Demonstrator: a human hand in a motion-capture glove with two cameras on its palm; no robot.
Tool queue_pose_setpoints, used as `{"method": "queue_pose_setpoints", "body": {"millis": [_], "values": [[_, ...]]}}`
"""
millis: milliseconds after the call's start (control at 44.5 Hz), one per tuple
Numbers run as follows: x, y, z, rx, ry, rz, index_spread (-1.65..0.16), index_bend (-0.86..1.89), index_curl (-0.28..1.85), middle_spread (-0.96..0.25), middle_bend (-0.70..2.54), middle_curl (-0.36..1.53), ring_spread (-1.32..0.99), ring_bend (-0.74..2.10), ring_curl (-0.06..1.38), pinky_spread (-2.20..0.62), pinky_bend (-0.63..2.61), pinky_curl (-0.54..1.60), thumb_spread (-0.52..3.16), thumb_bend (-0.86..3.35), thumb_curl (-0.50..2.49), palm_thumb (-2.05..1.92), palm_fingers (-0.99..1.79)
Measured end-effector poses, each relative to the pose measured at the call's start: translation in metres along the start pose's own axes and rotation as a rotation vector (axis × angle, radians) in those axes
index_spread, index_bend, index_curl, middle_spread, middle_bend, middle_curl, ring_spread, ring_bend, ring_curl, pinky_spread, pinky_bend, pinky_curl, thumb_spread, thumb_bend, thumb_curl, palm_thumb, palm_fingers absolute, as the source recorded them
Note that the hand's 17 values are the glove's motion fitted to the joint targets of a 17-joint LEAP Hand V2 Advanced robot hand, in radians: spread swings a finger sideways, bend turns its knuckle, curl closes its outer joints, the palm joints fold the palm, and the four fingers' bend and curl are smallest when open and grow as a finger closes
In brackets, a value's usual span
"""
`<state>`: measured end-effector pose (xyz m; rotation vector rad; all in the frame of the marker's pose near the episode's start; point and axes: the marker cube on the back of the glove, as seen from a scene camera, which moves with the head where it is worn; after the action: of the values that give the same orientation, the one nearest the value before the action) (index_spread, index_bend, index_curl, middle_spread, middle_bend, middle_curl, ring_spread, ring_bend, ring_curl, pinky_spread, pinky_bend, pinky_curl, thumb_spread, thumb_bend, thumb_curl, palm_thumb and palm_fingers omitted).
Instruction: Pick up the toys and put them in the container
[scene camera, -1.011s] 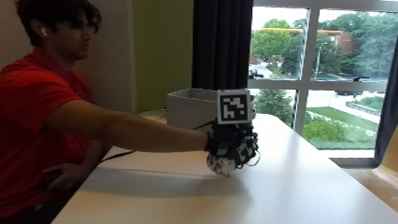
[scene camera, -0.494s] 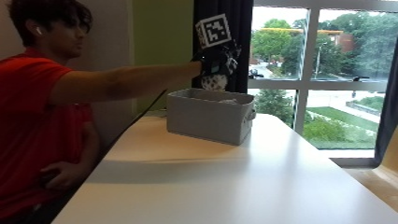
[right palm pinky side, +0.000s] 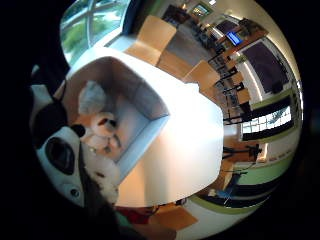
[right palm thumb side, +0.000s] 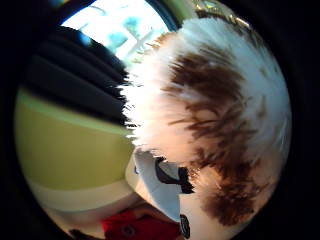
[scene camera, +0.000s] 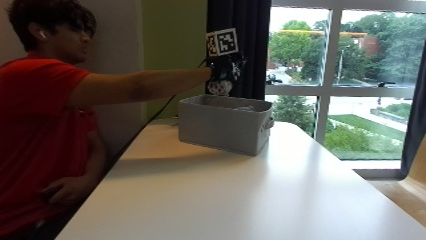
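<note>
Outside view: the person's right hand (scene camera: 225, 70) is raised over the far-left part of the bin (scene camera: 225, 124), which stands at the far end of the desk (scene camera: 253, 195). A plush toy (scene camera: 218, 87) hangs below the hand, above the bin's rim and apart from it. The fingers appear closed around the toy, though the glove obscures the exact hold.

Risks, as judged:
- The toy hangs near the bin's left wall. Let go from this spot, it could clip the rim and drop onto the desk or behind the bin.
- The bin is a light fabric one. A hand or toy catching the wall on the way down could tilt or shift it.
- The bin already holds toys. The new one may land on them and roll, though the walls look high enough to contain it.

View differences:
- The little finger side view alone shows the inside of the bin (right palm pinky side: 145, 107): a pale plush (right palm pinky side: 92, 97) and a second plush (right palm pinky side: 102, 127) lie on its floor.
- The thumb side view shows only white-and-brown fur (right palm thumb side: 215, 115) close against the palm, which supports a held toy.
- Only the outside view shows the toy's height over the rim.
</note>
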<state>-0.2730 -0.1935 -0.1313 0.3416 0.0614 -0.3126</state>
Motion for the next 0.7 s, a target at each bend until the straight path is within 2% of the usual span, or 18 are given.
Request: {"method": "queue_pose_setpoints", "body": {"millis": [269,359,404,449,494,606,696], "values": [[-0.011,0.012,0.014,-0.098,-0.002,-0.03,-0.45,0.57,1.04,-0.31,0.98,0.7,-0.38,1.25,0.51,-0.48,0.91,0.38,0.45,-0.02,1.0,0.55,1.07],[-0.006,0.019,0.016,-0.19,-0.028,-0.039,-0.45,0.4,1.03,-0.34,0.82,0.66,-0.39,1.2,0.49,-0.46,1.02,0.42,0.53,-0.04,0.99,0.49,0.84],[-0.003,0.022,0.016,-0.23,-0.047,-0.047,-0.44,0.27,0.99,-0.35,0.76,0.63,-0.38,1.15,0.48,-0.41,1.07,0.44,0.68,-0.1,0.93,0.34,0.62],[0.001,0.025,0.016,-0.252,-0.057,-0.045,-0.44,0.24,0.96,-0.31,0.61,0.59,-0.31,0.99,0.46,-0.32,1.12,0.48,0.78,-0.15,0.84,0.15,0.2],[0.005,0.028,0.016,-0.256,-0.052,-0.03,-0.44,0.19,0.93,-0.24,0.52,0.57,-0.22,0.86,0.44,-0.24,1.19,0.51,0.84,-0.15,0.78,0.03,-0.09],[0.028,0.04,0.014,-0.218,-0.008,0.006,-0.46,0.17,0.8,-0.16,0.37,0.48,-0.11,0.59,0.3,-0.12,1.16,0.43,0.94,-0.1,0.67,-0.08,-0.16],[0.057,0.057,0.014,-0.212,-0.013,0.033,-0.45,0.19,0.76,-0.12,0.3,0.45,-0.06,0.5,0.25,-0.06,1.1,0.4,0.99,-0.09,0.59,-0.1,-0.14]]}}
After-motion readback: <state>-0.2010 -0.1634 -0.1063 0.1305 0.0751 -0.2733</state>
